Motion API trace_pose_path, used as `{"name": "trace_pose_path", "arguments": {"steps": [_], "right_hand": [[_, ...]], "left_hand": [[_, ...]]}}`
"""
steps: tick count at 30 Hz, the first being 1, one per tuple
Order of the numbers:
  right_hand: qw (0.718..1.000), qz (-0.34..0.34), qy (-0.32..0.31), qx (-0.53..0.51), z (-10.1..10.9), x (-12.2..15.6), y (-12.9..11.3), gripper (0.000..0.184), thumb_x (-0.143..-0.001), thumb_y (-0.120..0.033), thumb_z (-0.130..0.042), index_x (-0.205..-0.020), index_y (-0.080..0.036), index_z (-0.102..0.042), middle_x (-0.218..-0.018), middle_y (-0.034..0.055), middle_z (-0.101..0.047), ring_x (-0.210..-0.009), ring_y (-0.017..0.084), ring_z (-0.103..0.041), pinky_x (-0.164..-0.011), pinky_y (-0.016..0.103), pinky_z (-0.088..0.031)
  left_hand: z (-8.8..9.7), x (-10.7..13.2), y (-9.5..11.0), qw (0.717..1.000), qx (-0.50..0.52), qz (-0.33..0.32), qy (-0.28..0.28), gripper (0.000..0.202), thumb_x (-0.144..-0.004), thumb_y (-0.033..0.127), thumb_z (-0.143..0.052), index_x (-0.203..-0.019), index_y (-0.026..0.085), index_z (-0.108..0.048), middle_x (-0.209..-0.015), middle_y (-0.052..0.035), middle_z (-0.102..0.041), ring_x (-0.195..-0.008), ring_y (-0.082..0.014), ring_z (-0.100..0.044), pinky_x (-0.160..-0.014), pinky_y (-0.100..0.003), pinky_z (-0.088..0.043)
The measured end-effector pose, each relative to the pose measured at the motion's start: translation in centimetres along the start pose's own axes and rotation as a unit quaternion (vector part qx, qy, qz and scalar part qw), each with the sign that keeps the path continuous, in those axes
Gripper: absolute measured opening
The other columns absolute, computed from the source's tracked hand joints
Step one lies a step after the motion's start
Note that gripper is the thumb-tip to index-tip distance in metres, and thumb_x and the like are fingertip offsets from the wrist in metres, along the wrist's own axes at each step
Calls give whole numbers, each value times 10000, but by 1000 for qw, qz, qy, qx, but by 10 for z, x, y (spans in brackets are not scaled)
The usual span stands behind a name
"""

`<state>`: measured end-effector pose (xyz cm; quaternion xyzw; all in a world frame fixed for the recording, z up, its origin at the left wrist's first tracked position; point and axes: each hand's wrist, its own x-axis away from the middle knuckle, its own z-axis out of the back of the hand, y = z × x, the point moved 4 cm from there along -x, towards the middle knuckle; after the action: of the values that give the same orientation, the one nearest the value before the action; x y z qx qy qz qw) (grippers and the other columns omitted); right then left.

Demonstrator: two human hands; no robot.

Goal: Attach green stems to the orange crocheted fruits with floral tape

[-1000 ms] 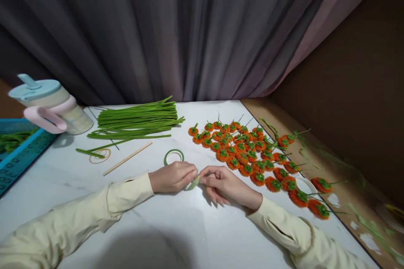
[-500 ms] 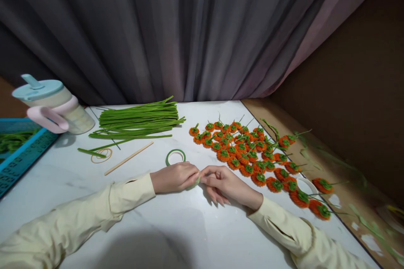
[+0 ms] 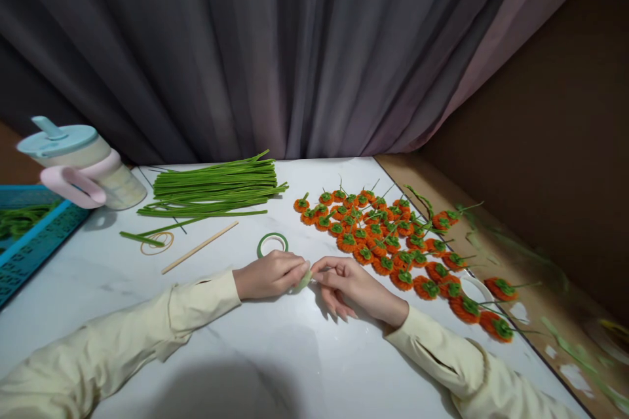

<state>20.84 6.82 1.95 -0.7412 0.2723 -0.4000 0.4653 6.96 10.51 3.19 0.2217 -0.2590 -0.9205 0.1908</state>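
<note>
The left forearm, cream sleeve and all, is stretched in from the lower left. The left hand is turned knuckles-up, fingers curled narrow around a small pale green piece, with a green tape roll parked just past it. That little piece is held right between both hands, over the worktop. The right hand is angled in, thumb and forefinger pinched at the piece's right end, other fingers left loosely bent.
</note>
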Motion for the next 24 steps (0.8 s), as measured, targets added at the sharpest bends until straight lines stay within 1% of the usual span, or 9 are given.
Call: {"name": "trace_pose_path", "arguments": {"steps": [3,5,7,9,11,15,19,21,24], "right_hand": [[1000,3,-3,-4,0,0,-1,296,-786,-408,-597,-844,-128,-522,-424,-28,-569,-254,56,-401,-250,121,-286],[1000,12,-7,-11,0,1,-2,288,-783,-394,-605,-851,-129,-515,-428,-28,-572,-253,54,-394,-252,122,-283],[999,24,-10,-19,0,1,-2,284,-780,-385,-617,-859,-137,-502,-434,-30,-577,-254,54,-393,-252,121,-281],[999,31,-13,-22,-1,1,-1,287,-785,-394,-618,-852,-153,-476,-435,-33,-580,-253,58,-396,-248,120,-277],[999,35,-13,-19,-1,0,-1,303,-794,-419,-610,-841,-173,-441,-441,-36,-586,-251,62,-401,-244,120,-277],[999,26,-16,-8,-1,0,1,355,-799,-474,-604,-867,-196,-394,-456,-43,-598,-259,78,-430,-235,123,-302],[999,12,-46,8,-1,0,3,371,-810,-499,-584,-914,-187,-412,-491,-34,-615,-280,85,-469,-247,134,-352],[998,9,-55,18,0,0,4,379,-810,-513,-578,-905,-180,-426,-498,-31,-615,-282,84,-475,-251,137,-360],[998,5,-60,34,1,0,5,386,-809,-525,-574,-905,-176,-438,-502,-33,-612,-285,84,-479,-252,139,-363]], "left_hand": [[1,0,0,1000,27,5,-14,431,-978,286,-152,-622,183,-372,-560,12,-443,-529,-109,-425,-577,-224,-355],[1,0,0,999,34,4,-20,439,-979,295,-146,-627,182,-383,-568,7,-452,-537,-113,-430,-585,-226,-362],[0,1,1,999,34,-6,-22,414,-972,319,-206,-649,176,-423,-581,0,-477,-553,-117,-452,-586,-227,-367],[-2,1,2,999,36,-12,-18,344,-943,345,-329,-684,168,-470,-581,1,-496,-556,-116,-470,-582,-223,-371],[-2,2,3,999,34,-13,-13,288,-913,330,-409,-694,162,-495,-561,7,-496,-543,-113,-469,-571,-221,-366],[-2,2,3,998,51,-16,-19,284,-911,276,-402,-683,158,-523,-547,-2,-517,-536,-114,-464,-569,-223,-363],[1,2,-1,994,103,-1,-46,267,-873,296,-458,-680,147,-568,-546,-10,-535,-512,-105,-452,-563,-216,-377],[2,2,-3,990,123,13,-62,273,-861,306,-472,-670,142,-579,-551,-15,-544,-498,-99,-444,-537,-210,-367],[4,1,-4,986,140,17,-87,266,-850,303,-480,-660,143,-576,-551,-18,-555,-508,-101,-444,-535,-208,-366]]}}
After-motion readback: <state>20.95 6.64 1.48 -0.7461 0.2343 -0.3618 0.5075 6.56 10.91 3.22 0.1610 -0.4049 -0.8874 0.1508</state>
